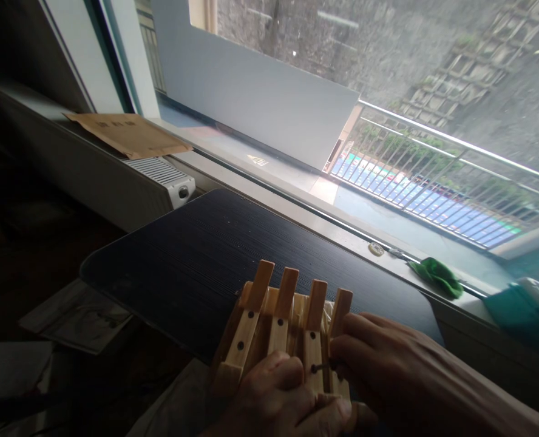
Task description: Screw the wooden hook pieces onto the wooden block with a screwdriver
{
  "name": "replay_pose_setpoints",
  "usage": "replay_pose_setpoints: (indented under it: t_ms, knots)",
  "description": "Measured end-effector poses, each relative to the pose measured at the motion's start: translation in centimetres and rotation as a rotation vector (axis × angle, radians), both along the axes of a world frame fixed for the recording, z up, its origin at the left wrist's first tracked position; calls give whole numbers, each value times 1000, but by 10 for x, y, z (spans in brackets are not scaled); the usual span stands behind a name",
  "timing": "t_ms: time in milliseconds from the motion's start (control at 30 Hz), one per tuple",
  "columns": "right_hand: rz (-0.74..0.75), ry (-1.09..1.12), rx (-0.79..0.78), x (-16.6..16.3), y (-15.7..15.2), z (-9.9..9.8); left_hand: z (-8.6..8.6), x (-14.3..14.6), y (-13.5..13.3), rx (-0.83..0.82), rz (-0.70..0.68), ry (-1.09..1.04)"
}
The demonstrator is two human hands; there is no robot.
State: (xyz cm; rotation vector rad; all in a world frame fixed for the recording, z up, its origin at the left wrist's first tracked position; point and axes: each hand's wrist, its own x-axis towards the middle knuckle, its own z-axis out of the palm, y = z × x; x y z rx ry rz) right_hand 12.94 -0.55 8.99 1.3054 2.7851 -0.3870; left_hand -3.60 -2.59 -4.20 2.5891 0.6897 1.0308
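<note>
A slatted wooden piece [276,331] leans at the near edge of the dark table, with several upright slats and dark screw heads in them. My left hand [283,397] is closed around its lower part, fingers curled over the wood. At the rightmost slat [341,309], my right hand [379,352] has its fingers pinched together. A short dark metal shaft [318,367] shows between the third slat and these fingertips; whether it is a screw or a small tool I cannot tell. My hands hide the bottom of the wooden piece.
The black table [183,255] stands against a window sill. On the sill lie a green cloth-like thing [437,277] and a roll of tape [376,249]. A brown envelope [130,133] rests on the white radiator [160,176]. Papers [76,315] lie below at left.
</note>
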Motion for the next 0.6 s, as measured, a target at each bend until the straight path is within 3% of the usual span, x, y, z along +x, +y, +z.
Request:
replay_pose_setpoints:
  t_ms: [400, 600]
  knots:
    - [41, 97, 124, -3, -2, -1, 1, 3, 1, 60, 23, -92]
    - [5, 34, 1, -7, -1, 4, -3, 7, 2, 146, 40, -122]
